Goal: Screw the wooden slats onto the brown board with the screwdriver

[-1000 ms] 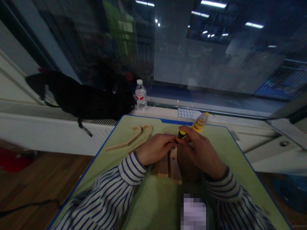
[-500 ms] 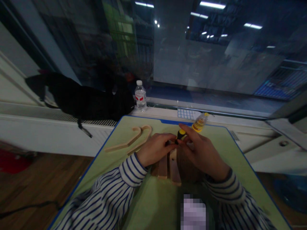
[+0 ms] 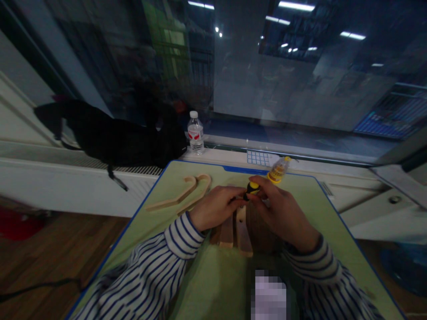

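My right hand [image 3: 283,213] grips a small screwdriver [image 3: 251,188] with a black and yellow handle, held upright over a wooden assembly [image 3: 238,231] of brown slats. My left hand [image 3: 215,206] rests on the assembly's left side, its fingertips touching the screwdriver's shaft near the wood. Both hands sit at the middle of a green mat [image 3: 333,213] with a blue edge. The screwdriver's tip is hidden between my fingers.
Two curved wooden pieces [image 3: 187,193] lie on the mat to the left. A small yellow-capped bottle [image 3: 279,170] lies at the mat's far edge. A water bottle [image 3: 195,133] and a black bag [image 3: 113,138] sit on the windowsill behind.
My right hand's fingers have shifted slightly around the screwdriver handle. The hands and the wooden assembly stay in the same place.
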`<state>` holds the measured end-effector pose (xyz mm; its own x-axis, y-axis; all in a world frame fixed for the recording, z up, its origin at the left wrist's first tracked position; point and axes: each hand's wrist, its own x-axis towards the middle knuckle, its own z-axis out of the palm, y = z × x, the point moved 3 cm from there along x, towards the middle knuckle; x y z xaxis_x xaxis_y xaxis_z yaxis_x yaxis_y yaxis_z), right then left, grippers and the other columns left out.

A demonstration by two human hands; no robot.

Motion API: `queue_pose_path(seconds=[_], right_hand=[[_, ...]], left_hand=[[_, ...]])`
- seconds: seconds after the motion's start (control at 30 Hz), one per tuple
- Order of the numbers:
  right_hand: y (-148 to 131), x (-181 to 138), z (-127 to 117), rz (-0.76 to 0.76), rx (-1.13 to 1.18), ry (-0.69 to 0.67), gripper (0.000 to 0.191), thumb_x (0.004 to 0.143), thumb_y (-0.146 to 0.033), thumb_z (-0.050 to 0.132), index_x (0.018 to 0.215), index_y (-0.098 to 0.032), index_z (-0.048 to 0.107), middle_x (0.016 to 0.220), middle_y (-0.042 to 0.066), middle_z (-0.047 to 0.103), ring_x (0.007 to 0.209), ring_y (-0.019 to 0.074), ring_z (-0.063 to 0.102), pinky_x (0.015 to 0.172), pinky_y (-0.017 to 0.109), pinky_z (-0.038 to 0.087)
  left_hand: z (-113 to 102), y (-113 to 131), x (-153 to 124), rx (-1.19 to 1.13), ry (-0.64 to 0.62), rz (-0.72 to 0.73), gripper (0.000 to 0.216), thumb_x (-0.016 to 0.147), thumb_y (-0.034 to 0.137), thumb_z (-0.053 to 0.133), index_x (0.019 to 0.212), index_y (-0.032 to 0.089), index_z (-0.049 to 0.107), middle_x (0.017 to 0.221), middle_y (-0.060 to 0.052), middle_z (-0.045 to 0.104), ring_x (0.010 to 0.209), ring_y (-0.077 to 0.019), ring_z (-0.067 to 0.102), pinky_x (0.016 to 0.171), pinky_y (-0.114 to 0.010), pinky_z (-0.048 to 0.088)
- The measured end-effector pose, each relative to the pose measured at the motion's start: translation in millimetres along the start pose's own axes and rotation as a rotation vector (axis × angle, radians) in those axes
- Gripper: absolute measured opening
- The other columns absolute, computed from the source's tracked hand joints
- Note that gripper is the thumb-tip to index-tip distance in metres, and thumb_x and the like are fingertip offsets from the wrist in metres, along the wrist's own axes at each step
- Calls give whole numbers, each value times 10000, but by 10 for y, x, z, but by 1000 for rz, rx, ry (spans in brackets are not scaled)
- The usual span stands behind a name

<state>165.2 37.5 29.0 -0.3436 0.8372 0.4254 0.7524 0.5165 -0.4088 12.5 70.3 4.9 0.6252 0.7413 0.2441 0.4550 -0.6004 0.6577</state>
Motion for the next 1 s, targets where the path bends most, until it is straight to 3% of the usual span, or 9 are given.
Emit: queue_pose_path(seconds=[0.27,0.5,0.73,0.83,1.0], right_hand=[[31,-1,-3,1,-18,21,316,888,-288,505,1189,-219,436,912,57,675,789,208,655,679,324,501],[53,1,-10,22,-39,30,299,877,-270,504,1165,-214,444,859,54,679,745,215,662,635,320,500],[-13,-5,-45,-27,-33,11,429,870,-253,502,1282,-208,391,926,62,683,793,209,661,704,348,512],[-30,0,-49,-57,-33,-4,390,888,-227,460,1276,-222,417,1019,73,674,830,197,658,739,344,512],[-5,0,-35,-20,-40,-14,343,895,-238,456,1236,-216,431,939,64,692,792,205,667,684,327,514]], left_hand=[[8,0,3,-8,-5,33,184,887,157,462,951,197,630,993,-17,664,917,-150,600,748,-215,430],[19,-10,8,55,29,-62,215,845,306,568,1019,199,634,906,-24,667,769,-150,595,647,-221,419],[34,-18,12,76,44,-63,145,858,295,554,925,198,639,886,-14,667,814,-154,598,662,-216,416],[25,-7,15,59,31,-45,153,868,295,542,932,198,641,902,-15,672,818,-152,599,671,-215,418],[35,-5,14,48,7,-21,157,888,263,506,945,203,639,907,-17,668,853,-161,598,712,-223,426]])
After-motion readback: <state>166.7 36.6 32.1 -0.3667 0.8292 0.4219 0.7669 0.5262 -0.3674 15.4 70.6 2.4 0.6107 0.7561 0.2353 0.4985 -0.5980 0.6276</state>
